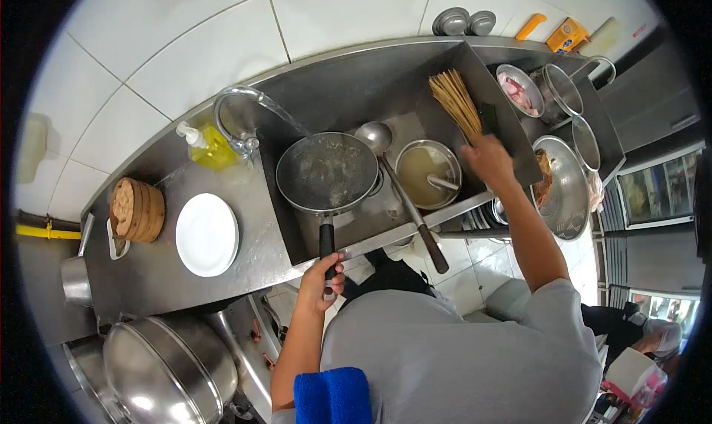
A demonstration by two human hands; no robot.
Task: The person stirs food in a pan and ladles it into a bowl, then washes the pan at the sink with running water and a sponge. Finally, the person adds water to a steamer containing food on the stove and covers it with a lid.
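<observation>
My left hand [322, 283] is closed around the black handle of a dark frying pan [319, 173], which sits over the sink [410, 121]. Water runs from the curved faucet [236, 96] into the pan, and its surface looks rippled. On the other side, my right hand [489, 163] grips the lower end of a bamboo brush [454, 99], a bundle of thin sticks pointing up and away. Between the hands lie a long-handled ladle [404, 192] and a round metal pot [415, 164] of cloudy liquid with a utensil handle in it.
On the left counter are a white plate [207, 235], a bamboo steamer [138, 210] and a bottle of yellow soap [213, 149]. Right of the sink stand a bowl of pink-white pieces [519, 90] and a large colander [567, 190]. Large metal pots [167, 365] stand lower left.
</observation>
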